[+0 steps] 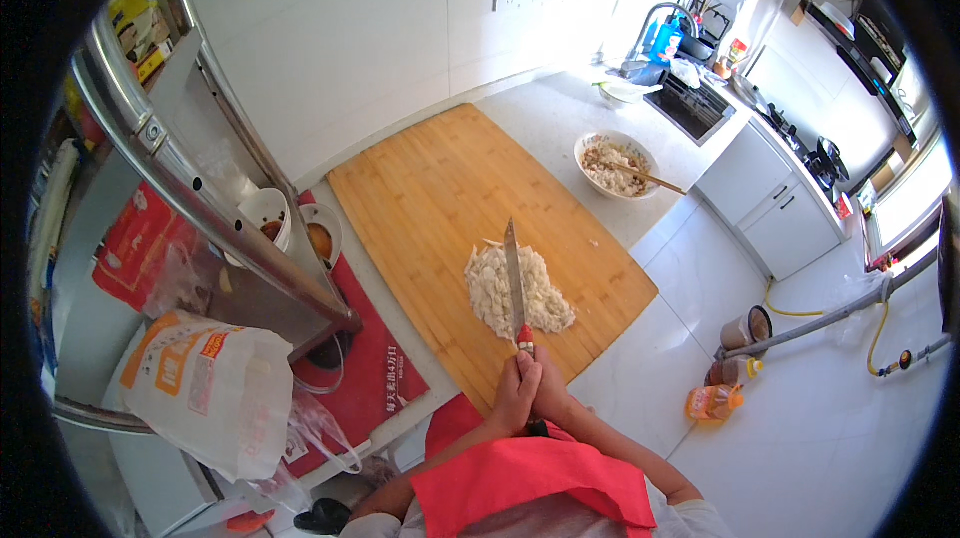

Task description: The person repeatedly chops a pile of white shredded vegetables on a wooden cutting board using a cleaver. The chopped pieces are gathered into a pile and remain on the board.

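A kitchen knife [514, 272] with a red handle points away from me, its blade over a heap of finely chopped pale vegetable [486, 290]. My left hand [513, 394] and my right hand [553, 388] are pressed together around the handle, at the near edge of the board. Most of the handle is hidden by my fingers. The chopped heap lies on a large bamboo cutting board [420, 185], with a few stray bits to its right. Whether the blade touches the heap or hovers just over it, I cannot tell.
A patterned bowl [579, 152] holds a minced mixture and chopsticks [652, 178]. Beyond it are a sink [694, 114] and another bowl [619, 98]. Left of the board stand a metal rack [259, 249], a plastic bag [217, 388] and small bowls. Bottles [712, 403] stand on the floor.
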Available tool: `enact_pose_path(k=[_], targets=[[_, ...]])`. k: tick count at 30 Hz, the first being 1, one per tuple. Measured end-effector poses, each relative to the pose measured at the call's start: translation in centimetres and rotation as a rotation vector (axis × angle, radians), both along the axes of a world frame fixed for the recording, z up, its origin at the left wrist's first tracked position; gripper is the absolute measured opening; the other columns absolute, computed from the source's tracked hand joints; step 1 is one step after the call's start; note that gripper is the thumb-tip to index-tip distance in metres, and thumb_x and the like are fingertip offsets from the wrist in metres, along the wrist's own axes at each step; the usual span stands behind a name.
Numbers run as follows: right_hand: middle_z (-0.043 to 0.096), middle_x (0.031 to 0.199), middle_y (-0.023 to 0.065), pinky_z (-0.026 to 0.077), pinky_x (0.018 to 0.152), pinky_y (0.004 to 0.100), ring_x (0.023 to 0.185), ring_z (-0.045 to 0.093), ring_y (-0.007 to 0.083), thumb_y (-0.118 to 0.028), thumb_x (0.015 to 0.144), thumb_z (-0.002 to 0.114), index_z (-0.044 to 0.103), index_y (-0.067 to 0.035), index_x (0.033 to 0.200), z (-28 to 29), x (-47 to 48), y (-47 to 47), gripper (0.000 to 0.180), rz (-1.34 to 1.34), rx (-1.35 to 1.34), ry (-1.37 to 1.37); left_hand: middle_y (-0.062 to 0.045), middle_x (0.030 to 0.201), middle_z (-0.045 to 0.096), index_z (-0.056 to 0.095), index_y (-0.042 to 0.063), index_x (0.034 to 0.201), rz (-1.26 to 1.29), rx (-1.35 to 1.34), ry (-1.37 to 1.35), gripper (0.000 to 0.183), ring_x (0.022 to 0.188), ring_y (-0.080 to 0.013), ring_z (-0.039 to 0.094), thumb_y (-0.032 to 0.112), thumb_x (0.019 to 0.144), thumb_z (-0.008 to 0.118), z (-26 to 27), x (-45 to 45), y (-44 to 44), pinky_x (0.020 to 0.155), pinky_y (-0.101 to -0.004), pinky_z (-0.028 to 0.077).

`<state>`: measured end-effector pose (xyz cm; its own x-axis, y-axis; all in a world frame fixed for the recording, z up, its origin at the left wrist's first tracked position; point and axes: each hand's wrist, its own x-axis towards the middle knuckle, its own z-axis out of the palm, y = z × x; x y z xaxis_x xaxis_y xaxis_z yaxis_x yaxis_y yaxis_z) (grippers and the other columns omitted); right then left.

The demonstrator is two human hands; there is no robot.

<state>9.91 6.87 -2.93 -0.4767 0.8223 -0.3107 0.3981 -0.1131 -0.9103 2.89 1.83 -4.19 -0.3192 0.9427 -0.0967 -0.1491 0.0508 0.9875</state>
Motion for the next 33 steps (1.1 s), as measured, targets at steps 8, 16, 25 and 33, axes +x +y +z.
enact_pose_path(k=[8, 16, 25, 33], targets=[[0.047, 0.081, 0.0070, 0.040, 0.068, 0.0317, 0.076, 0.045, 0.0163, -0.023, 0.086, 0.045, 0.040, -0.002, 0.098, 1.3, -0.9, -0.7, 0.024, 0.023, 0.010, 0.154, -0.009, 0.088, 0.048, 0.041, -0.001, 0.097, 0.049, 0.022, -0.026, 0.031, 0.082, -0.0162, 0.047, 0.029, 0.087, 0.043, 0.4, -0.6, -0.3, 0.073, -0.0284, 0.040], [0.045, 0.083, 0.0049, 0.039, 0.069, 0.0300, 0.077, 0.040, 0.0129, -0.020, 0.086, 0.044, 0.039, -0.003, 0.101, 0.9, -1.4, -0.4, 0.023, 0.008, -0.041, 0.153, -0.009, 0.089, 0.049, 0.042, -0.001, 0.096, 0.073, -0.020, -0.202, 0.033, 0.082, -0.0165, 0.047, 0.031, 0.088, 0.042, -1.2, -0.7, -0.1, 0.073, -0.0289, 0.039], [0.043, 0.082, 0.0034, 0.039, 0.066, 0.0303, 0.077, 0.039, 0.0118, -0.023, 0.088, 0.041, 0.039, -0.005, 0.095, 0.7, -0.7, -0.1, 0.020, 0.000, -0.036, 0.102, -0.010, 0.088, 0.049, 0.043, -0.002, 0.097, 0.012, -0.010, -0.115, 0.036, 0.083, -0.0161, 0.047, 0.033, 0.088, 0.040, 0.9, -0.5, 0.1, 0.074, -0.0285, 0.039], [0.044, 0.079, 0.0035, 0.039, 0.061, 0.0302, 0.073, 0.040, 0.0117, -0.022, 0.088, 0.041, 0.038, -0.005, 0.090, -0.6, -0.6, 0.2, 0.018, -0.059, -0.096, 0.151, -0.010, 0.089, 0.049, 0.043, -0.001, 0.096, 0.060, -0.050, -0.137, 0.034, 0.083, -0.0161, 0.047, 0.032, 0.088, 0.042, 1.2, -0.3, 0.7, 0.073, -0.0283, 0.039]])
